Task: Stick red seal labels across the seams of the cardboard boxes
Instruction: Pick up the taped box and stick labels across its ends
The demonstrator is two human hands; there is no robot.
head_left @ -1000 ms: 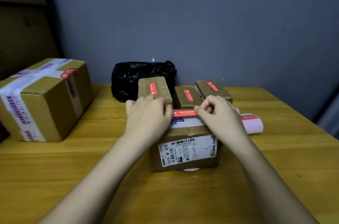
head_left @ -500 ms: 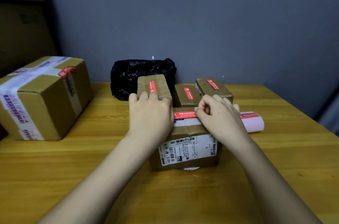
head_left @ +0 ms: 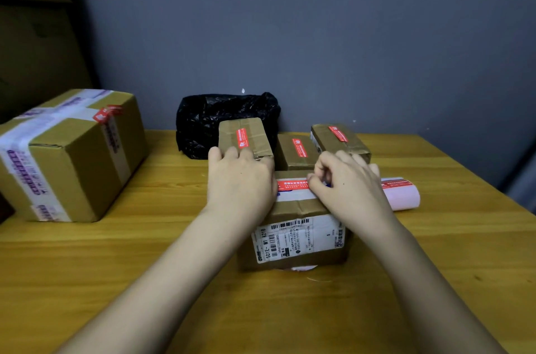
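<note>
Red seal label (head_left: 293, 184) lies flat on top of the near cardboard box (head_left: 295, 234), its long axis running from 9 to 3 o'clock across my view, right between my two hands. Only its middle stretch shows; both ends are hidden under the hands, so I cannot tell how far each end reaches or whether it crosses the seam squarely. It reads as a narrow red strip with pale print, sitting just above a band of white tape on the box top.

My left hand (head_left: 242, 179) lies palm-down over the 9 o'clock end of the box top, fingers fairly straight and reaching towards 12 o'clock, pressing rather than grasping. My right hand (head_left: 346, 182) sits at the 3 o'clock end with its fingers curled in, and the thumb and fingertips seem to pinch or rub at the label's right end; the exact contact is too small for me to call. The right hand is the one actually on the strip, so I judge the next move is its to make: smoothing along the long axis towards 3 o'clock while the left steadies the box.

The box stands on the bench (head_left: 145, 252) with a shipping slip on the face towards me. At 12 o'clock three smaller boxes (head_left: 298, 155) already carry red labels, as does the large box (head_left: 72, 156) at 10 o'clock. A white roll (head_left: 401, 194) lies at 3 o'clock, just beyond my right hand.
</note>
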